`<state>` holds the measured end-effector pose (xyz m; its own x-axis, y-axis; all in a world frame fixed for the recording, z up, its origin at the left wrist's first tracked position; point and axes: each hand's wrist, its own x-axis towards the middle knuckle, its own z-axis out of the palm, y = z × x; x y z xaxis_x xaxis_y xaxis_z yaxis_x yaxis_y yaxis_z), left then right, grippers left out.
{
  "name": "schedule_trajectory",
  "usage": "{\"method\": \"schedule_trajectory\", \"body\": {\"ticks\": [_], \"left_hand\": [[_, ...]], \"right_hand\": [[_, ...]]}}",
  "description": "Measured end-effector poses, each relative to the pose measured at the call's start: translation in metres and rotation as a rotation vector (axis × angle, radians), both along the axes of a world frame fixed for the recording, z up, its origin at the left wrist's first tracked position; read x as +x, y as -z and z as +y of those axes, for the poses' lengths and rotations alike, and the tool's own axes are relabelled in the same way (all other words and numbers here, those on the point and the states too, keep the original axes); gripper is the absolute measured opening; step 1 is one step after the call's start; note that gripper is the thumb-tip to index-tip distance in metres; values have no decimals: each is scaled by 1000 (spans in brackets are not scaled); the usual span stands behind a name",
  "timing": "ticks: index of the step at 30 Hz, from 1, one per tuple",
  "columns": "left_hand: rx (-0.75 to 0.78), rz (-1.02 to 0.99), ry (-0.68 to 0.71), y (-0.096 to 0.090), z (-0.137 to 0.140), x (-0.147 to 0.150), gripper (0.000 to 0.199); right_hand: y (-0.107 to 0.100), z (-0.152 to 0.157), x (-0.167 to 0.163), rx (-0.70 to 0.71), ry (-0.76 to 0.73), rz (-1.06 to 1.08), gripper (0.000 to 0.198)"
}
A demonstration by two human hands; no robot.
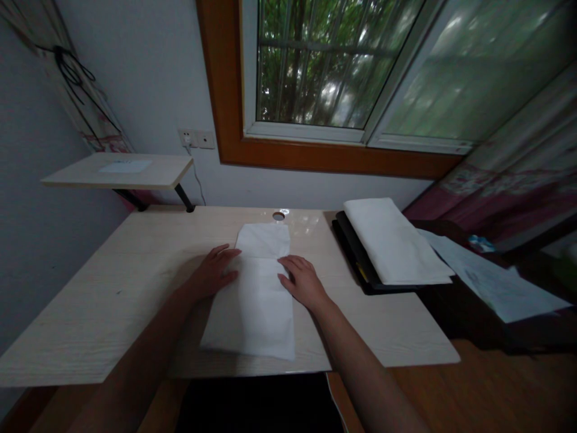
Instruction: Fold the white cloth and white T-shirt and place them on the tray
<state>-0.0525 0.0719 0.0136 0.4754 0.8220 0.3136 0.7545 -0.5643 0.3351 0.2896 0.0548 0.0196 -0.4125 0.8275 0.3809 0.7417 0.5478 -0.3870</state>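
A long white folded sheet (265, 307), cloth-like or soft paper, lies lengthwise on the desk in front of me. A crease crosses it near the far end, and its near end widens toward the left. My left hand (215, 270) rests at its left edge, with the thumb apart from the fingers and the fingertips on the sheet. At the right edge, level with the crease, my right hand (303, 278) touches it with fingertips and thumb, a gap between them. Both hands look open, lying against the sheet rather than closed round it.
The pale wooden desk (135, 288) carries a raised shelf (157, 174) at the back left with a paper on it. A folded white stack (392, 240) lies on black folders (354, 258) at the right. Beyond is a loose sheet (496, 276). A cable hole (278, 216) sits behind.
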Motion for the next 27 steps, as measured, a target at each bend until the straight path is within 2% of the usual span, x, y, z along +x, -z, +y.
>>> {"method": "schedule_trajectory", "body": {"ticks": [7,11,15,20,27], "left_hand": [[-39,14,-12,-6,-4,3,48],[-79,-72,-43,-6,-14,-5,45],[-91,-154,-69,-3,-17,-10,48],[-14,-74,-137,-2,-13,-11,45],[-35,-9,-218,3,-10,-9,38]], "right_hand": [[-2,-1,2,-25,-30,36,40],[-3,-1,3,-40,-68,63,40],[-1,0,2,-36,-45,61,41],[4,3,1,-21,11,60,27],[8,5,4,-45,-12,174,16]]}}
